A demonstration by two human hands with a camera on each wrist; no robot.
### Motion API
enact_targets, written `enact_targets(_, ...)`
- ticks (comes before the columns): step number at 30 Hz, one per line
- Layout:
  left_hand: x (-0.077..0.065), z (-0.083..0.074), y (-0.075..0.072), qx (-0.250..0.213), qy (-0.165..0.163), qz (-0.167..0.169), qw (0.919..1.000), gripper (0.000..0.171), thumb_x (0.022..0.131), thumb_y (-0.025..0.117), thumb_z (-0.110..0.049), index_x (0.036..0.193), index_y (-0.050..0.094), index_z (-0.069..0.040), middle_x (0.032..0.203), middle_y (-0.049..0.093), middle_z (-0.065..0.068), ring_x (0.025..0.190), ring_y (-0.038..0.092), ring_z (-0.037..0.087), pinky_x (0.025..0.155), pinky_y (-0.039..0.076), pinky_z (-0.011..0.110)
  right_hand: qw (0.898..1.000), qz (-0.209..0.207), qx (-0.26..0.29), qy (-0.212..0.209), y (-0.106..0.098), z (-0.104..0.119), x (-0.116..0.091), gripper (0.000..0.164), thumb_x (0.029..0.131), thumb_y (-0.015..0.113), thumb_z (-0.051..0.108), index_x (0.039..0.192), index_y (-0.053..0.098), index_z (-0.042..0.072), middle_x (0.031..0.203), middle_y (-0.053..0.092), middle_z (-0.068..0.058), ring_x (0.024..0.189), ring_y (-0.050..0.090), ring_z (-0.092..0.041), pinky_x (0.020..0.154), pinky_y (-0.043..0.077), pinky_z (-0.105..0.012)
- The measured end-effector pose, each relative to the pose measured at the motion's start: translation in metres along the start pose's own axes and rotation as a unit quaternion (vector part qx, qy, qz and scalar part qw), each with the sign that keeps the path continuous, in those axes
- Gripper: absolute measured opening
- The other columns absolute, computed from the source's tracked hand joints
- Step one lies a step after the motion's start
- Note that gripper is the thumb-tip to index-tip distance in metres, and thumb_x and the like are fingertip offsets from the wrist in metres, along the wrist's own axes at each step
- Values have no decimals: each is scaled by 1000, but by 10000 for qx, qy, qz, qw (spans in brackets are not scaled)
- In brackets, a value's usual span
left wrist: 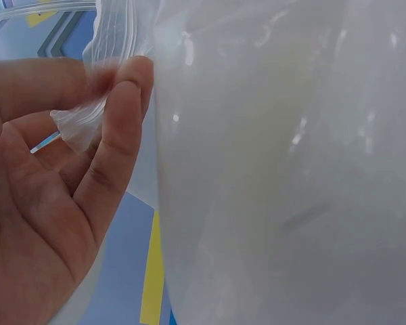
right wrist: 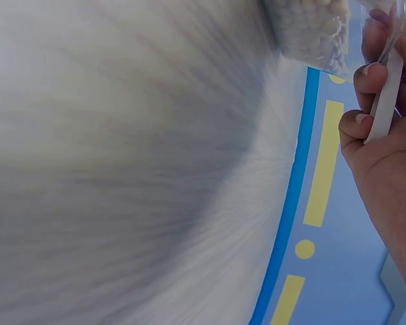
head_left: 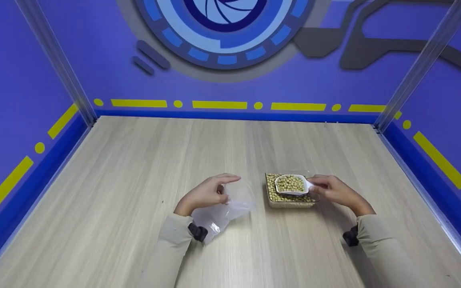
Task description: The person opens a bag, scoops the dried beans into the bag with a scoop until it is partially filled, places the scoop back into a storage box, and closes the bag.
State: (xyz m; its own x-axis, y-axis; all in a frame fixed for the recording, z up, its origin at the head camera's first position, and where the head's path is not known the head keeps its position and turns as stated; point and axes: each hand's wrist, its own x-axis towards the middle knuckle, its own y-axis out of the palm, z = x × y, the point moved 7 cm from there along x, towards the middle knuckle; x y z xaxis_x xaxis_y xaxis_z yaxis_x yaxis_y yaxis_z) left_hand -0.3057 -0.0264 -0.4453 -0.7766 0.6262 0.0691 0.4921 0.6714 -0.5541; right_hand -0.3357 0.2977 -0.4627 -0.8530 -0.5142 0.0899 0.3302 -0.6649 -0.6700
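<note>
My left hand [head_left: 204,195] pinches the gathered top of a clear plastic bag [head_left: 214,220], which hangs below and beside the fingers. In the left wrist view the creased bag edge [left wrist: 118,40] runs between thumb and fingers, and the cloudy bag side fills the right. My right hand [head_left: 340,195] grips the handle [right wrist: 389,91] of a white scoop [head_left: 277,185] heaped with round, pale yellow-green soybeans [head_left: 291,183]. The scoop sits over a clear rectangular container [head_left: 292,205] of the same beans, overlapping its opening in the head view.
Both hands work above a light wood-grain table [head_left: 126,180]. Blue printed walls [head_left: 94,72] with yellow dashes enclose its back and both sides. Clear corner posts [head_left: 56,64] rise at the back left and back right.
</note>
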Motion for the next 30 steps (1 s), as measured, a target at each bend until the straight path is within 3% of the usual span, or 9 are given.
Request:
enact_targets(8,1,0,1,5,2,-4,10000,63,81,56,6,142,47,-6,147,44,14,72,51,9,63,43,18,10000,16,-48,33,-3,-3,0,32,94,58,9,122,63,-4,112,64,-18,92,55,0,78,47,-17)
enact_targets(16,1,0,2,1,-12,6,10000,63,81,56,6,142,46,-4,147,43,15,73,52,10,63,43,18,9997,-23,-79,-222,-9,7,1,31,93,58,2,122,63,-5,115,64,-21,95,54,4,80,47,-16)
enact_targets(30,1,-1,2,-20,62,15,10000,63,80,55,7,142,46,-2,147,43,15,71,50,11,61,42,19,9998,95,-42,-196,-6,21,10,30,94,57,9,122,64,-2,109,65,-17,89,55,1,77,47,-17)
